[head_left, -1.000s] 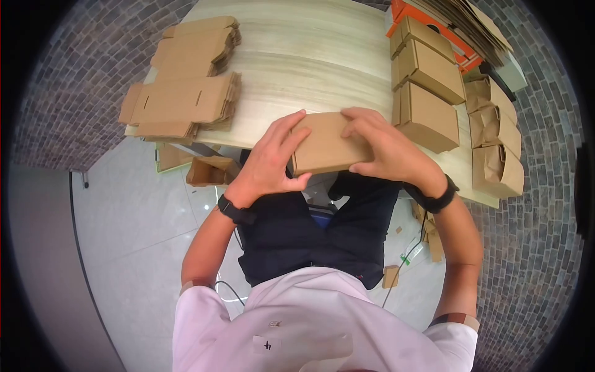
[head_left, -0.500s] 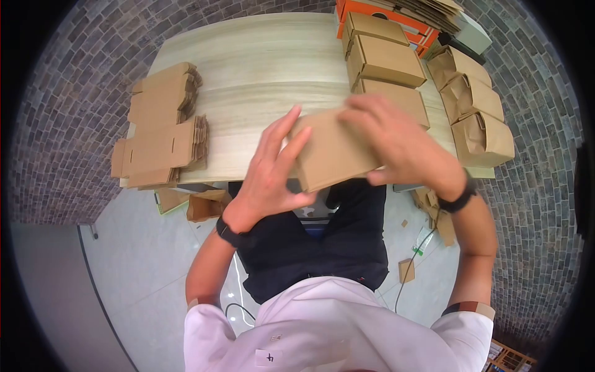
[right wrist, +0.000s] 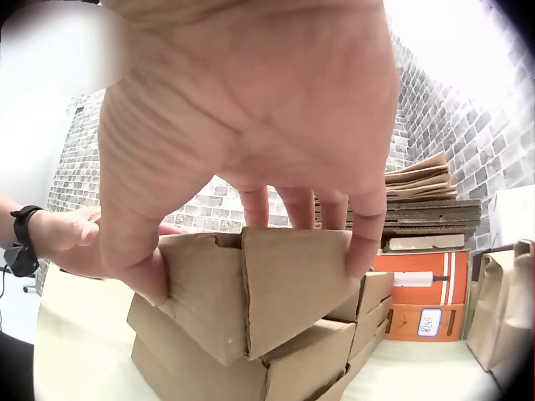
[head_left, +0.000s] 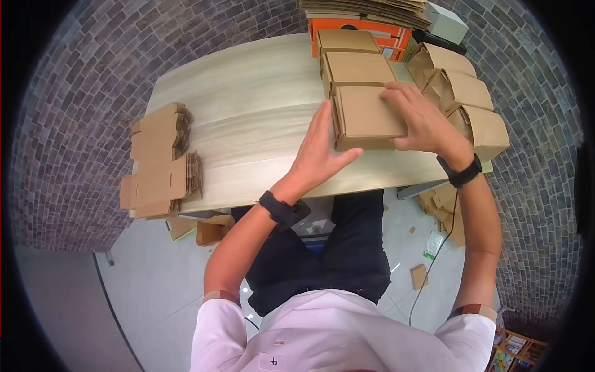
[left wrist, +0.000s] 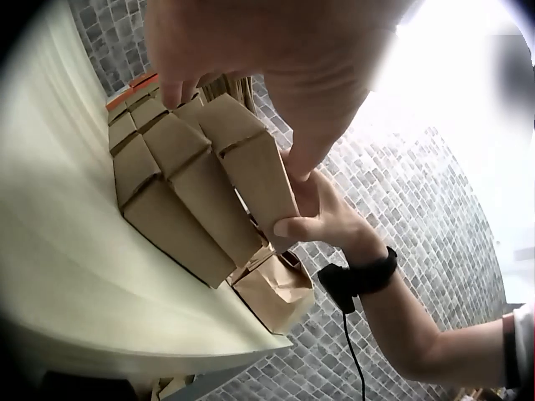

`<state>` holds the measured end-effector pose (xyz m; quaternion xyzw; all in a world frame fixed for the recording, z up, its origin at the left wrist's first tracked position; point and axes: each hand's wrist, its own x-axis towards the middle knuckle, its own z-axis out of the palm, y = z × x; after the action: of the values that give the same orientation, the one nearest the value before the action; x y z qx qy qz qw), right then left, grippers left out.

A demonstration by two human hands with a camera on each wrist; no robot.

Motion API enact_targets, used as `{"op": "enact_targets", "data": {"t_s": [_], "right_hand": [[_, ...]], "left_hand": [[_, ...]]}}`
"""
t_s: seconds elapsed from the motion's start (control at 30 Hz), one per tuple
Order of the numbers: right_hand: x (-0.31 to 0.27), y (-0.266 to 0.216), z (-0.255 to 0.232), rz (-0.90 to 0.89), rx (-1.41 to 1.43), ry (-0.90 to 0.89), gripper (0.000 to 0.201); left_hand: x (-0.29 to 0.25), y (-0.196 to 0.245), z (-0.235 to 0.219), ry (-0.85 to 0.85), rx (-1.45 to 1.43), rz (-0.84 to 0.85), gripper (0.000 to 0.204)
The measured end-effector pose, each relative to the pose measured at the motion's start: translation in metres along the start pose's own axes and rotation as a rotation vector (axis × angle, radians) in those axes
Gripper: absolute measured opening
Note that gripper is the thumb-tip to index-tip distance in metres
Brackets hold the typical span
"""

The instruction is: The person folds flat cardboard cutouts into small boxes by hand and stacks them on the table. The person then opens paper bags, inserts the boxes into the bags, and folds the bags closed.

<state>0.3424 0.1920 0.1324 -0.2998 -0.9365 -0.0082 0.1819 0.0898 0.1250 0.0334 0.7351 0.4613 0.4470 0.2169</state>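
Observation:
A small closed cardboard box [head_left: 369, 111] is held over the near end of a row of like boxes. My right hand [head_left: 424, 118] grips it by its right side, thumb at the near edge and fingers over the far one. In the right wrist view, the right hand [right wrist: 251, 109] spans the box [right wrist: 292, 284], which sits tilted above a box [right wrist: 309, 359] below. My left hand [head_left: 319, 149] is beside the box's left side, fingers straight and thumb spread. In the left wrist view, the left hand [left wrist: 276, 50] overlaps the held box [left wrist: 263, 180].
Two more boxes [head_left: 359, 67] continue the row behind. Several brown paper bags [head_left: 486, 127] line the right edge. Flattened cardboard [head_left: 158, 180] is piled at the left of the table [head_left: 248, 118]. An orange carton [head_left: 396, 40] bearing cardboard sheets [head_left: 372, 9] stands at the back.
The box has moved from above my lap forward and right to the row's near end, in the right hand. My left hand has come away from it slightly. The head view has shifted.

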Motion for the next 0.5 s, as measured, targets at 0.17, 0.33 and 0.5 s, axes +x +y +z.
{"op": "enact_targets", "data": {"t_s": [0.17, 0.33, 0.5], "right_hand": [[-0.012, 0.013, 0.006, 0.034, 0.048, -0.023, 0.068], [-0.038, 0.017, 0.019, 0.156, 0.191, 0.172, 0.075], [-0.054, 0.008, 0.048, 0.427, 0.401, 0.21, 0.083]], "left_hand": [[-0.002, -0.006, 0.018, -0.035, -0.042, -0.053, 0.099], [-0.004, -0.005, 0.018, -0.02, -0.047, -0.128, 0.096], [0.003, -0.001, 0.022, -0.047, -0.236, -0.176, 0.088]]}}
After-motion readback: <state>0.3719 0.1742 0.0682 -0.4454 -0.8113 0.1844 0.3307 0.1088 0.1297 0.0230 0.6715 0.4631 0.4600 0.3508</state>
